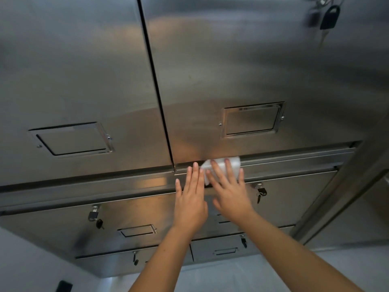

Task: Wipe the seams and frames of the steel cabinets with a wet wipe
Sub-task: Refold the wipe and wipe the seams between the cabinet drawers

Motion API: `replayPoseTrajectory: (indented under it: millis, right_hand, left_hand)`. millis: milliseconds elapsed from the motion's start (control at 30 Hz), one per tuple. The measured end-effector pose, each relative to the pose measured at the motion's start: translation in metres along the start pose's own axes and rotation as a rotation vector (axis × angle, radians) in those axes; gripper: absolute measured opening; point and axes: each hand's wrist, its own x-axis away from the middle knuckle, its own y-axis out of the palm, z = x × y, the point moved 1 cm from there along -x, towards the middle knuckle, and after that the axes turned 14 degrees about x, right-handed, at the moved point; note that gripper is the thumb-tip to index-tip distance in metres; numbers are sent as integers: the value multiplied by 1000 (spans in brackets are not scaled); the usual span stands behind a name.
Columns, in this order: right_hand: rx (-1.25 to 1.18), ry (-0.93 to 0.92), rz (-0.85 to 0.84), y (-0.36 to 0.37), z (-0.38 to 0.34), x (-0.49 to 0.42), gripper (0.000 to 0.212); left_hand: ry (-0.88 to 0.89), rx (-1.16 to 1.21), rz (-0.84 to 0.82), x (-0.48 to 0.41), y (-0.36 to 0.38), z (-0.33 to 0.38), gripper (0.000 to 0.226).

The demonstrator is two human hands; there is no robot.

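On the rail that crosses the cabinets under the 2 upper doors lies the wipe, white and folded. Its top edge sits against the groove along the rail's upper side, just right of where the vertical seam meets the rail. The right hand presses the wipe flat against the rail, with its fingers straight and spread and their tips on the wipe. The left hand lies flat on the rail just beside the wipe's left edge and holds nothing. Its fingers are straight and close together, the little one slightly apart, and the tips reach the rail's upper edge. Above the rail each door carries a label holder, 1 on the left and 1 on the right. Far above the rail's right end hangs a black padlock. Below the rail, small padlocks with keys hang on the lower doors, 1 right of the right hand and 1 under the rail's left part.
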Motion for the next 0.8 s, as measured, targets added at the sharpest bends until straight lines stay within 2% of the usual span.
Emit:
replayPoseTrajectory:
  millis: [100, 200, 267, 400, 500, 600, 700, 800]
  right_hand:
    - [-8, -26, 23, -4, -12, -7, 95]
    - [48, -76, 19, 5, 20, 2, 96]
    - [73, -40, -3, 12, 51, 15, 97]
    - [41, 73, -35, 17, 86, 34, 92]
    - [13, 78, -59, 13, 76, 31, 96]
    - [-1, 5, -31, 8, 51, 16, 93]
    - [-3, -40, -3, 5, 34, 4, 94]
    - [19, -69, 39, 14, 50, 8, 91]
  left_hand:
    - [-68, 23, -56, -2, 3, 7, 103]
    - [-87, 34, -103, -4, 3, 14, 92]
    - [-103, 49, -127, -5, 1, 21, 83]
    - [-90, 57, -92, -8, 2, 35, 80]
    - [-80, 23, -103, -12, 5, 43, 80]
    - [-85, 58, -112, -16, 12, 50, 78]
    - [-65, 29, -68, -18, 21, 57, 86]
    - [-92, -32, -82, -19, 25, 60, 86]
